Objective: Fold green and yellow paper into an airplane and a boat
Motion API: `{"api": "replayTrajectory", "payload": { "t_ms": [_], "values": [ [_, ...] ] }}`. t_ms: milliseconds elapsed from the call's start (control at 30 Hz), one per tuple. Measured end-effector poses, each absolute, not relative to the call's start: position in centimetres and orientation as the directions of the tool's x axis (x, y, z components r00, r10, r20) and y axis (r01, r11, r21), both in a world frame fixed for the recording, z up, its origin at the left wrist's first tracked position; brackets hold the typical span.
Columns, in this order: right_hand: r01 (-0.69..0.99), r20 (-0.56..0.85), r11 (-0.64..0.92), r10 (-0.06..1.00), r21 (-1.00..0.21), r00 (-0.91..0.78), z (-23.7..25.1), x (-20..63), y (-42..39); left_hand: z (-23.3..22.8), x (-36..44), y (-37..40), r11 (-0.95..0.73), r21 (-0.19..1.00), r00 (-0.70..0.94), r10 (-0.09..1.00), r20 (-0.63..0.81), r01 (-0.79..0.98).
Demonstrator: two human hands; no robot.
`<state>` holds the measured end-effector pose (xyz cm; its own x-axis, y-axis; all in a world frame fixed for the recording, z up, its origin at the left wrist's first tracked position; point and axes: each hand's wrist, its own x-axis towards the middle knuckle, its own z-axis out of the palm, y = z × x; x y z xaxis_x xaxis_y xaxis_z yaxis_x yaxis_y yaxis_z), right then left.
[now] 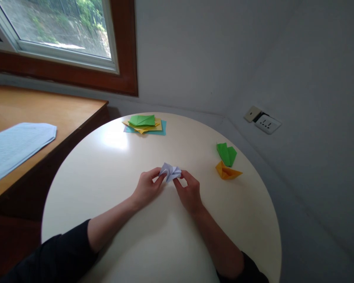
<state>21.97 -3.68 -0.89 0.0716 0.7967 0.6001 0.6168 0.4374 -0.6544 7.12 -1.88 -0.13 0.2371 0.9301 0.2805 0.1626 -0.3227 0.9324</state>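
Observation:
A small piece of folded white paper [170, 171], creased into several points, is held between both hands above the middle of the round table. My left hand [150, 186] pinches its left side between thumb and fingers. On the right side, my right hand [190, 192] grips the paper's edge the same way. To the right lie a folded green paper shape [227, 154] and, just in front of it, an orange folded paper boat [227, 172].
The round cream table [85, 177] carries a stack of coloured paper [142, 123] at its far edge. A wooden desk [70, 108] with white sheets [20, 145] stands on the left. Walls, a window [59, 27] and a socket [268, 124] lie beyond.

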Motion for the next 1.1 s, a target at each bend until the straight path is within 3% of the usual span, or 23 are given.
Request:
{"api": "replayTrajectory", "payload": {
  "t_ms": [167, 433, 633, 767, 867, 1100],
  "values": [
    [0.675, 0.604, 0.453, 0.797, -0.582, -0.014, -1.0, 22.1, -3.6, 0.0, 6.9, -2.0, -0.414, 0.848, 0.289, 0.900, 0.326, 0.332],
    [0.699, 0.566, 0.424, 0.824, -0.576, -0.034, -0.7, 22.1, -3.9, -0.2, 7.1, -2.2, -0.522, 0.746, 0.418, 0.837, 0.354, 0.413],
    [0.713, 0.556, 0.412, 0.830, -0.568, -0.037, -0.5, 22.0, -3.9, -0.3, 7.2, -2.3, -0.522, 0.752, 0.433, 0.832, 0.346, 0.403],
    [0.602, 0.514, 0.373, 0.854, -0.706, 0.074, -0.5, 22.1, -3.7, -0.5, 7.3, -2.1, -0.358, 0.858, 0.283, 0.922, 0.263, 0.369],
    [0.481, 0.440, 0.320, 0.884, -0.816, 0.159, -0.7, 22.3, -3.4, -0.4, 7.5, -1.7, -0.236, 0.951, 0.184, 0.962, 0.200, 0.199],
    [0.001, 0.208, 0.211, 0.961, -0.977, 0.181, -1.5, 22.8, -2.6, 0.3, 7.4, -0.6, -0.019, 0.989, 0.124, 0.992, 0.038, -0.147]
  ]
}}
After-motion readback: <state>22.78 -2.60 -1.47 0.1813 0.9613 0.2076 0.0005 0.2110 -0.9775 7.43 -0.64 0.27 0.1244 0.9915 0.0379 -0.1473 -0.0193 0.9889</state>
